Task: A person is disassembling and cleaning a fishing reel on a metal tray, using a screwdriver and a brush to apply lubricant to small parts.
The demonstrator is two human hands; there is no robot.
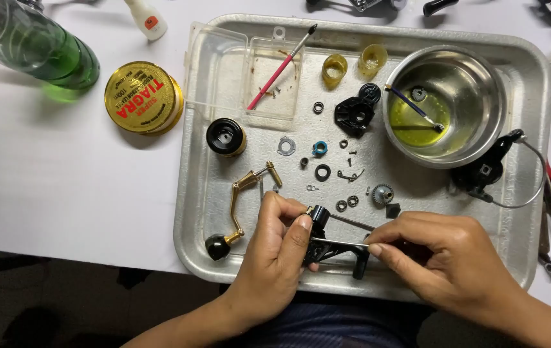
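I am holding the black reel body [332, 245] over the near edge of the metal tray [224, 258], its thin steel shaft [340, 242] lying along the three-to-nine line. My left hand [280, 248] is closing around the body at nine o'clock, thumb pressing on it, and sits nearer. My right hand [446, 258] is pinching the shaft's end at three o'clock. The gold crank handle [240, 209] is lying just beyond at ten o'clock, and the steel bowl [446, 103] of yellow-green liquid well off at one o'clock

Bowl [475, 84] sits on tray [520, 193], tin [143, 96] left of tray.
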